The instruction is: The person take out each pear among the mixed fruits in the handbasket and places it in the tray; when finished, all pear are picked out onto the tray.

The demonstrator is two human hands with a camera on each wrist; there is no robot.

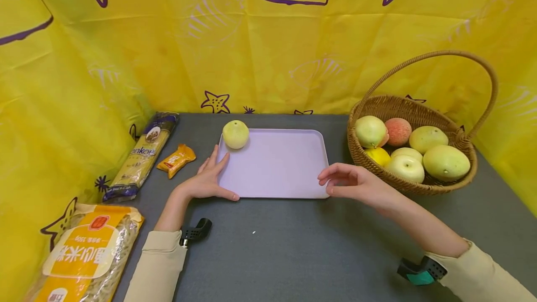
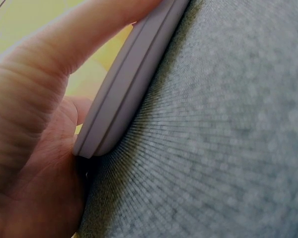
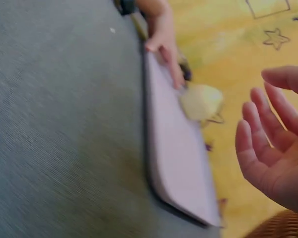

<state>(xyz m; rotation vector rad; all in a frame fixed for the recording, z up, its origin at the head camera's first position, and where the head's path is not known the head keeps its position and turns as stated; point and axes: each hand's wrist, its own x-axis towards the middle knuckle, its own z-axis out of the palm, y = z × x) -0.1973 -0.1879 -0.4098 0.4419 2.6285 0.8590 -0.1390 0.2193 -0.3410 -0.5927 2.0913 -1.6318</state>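
A shallow pale lilac tray point(image 1: 274, 167) lies flat on the dark grey table. At its back left corner sits a round yellow-green fruit point(image 1: 236, 134). My left hand point(image 1: 209, 181) rests at the tray's front left corner, thumb along the front edge and the straight fingers spread up the left side. In the left wrist view, the thumb touches the tray's rim point(image 2: 121, 82). Over the front right corner hovers my right hand point(image 1: 350, 181), its fingers loosely bent and nothing between them. The right wrist view shows that hand point(image 3: 283, 148) apart from the tray.
At the right stands a handled wicker basket point(image 1: 356, 153) of several fruits, close to my right hand. On the left lie an orange-wrapped snack point(image 1: 176, 160), a long noodle packet point(image 1: 142, 155) and a larger noodle bag point(image 1: 86, 255). Yellow printed cloth point(image 1: 272, 59) hangs behind the table.
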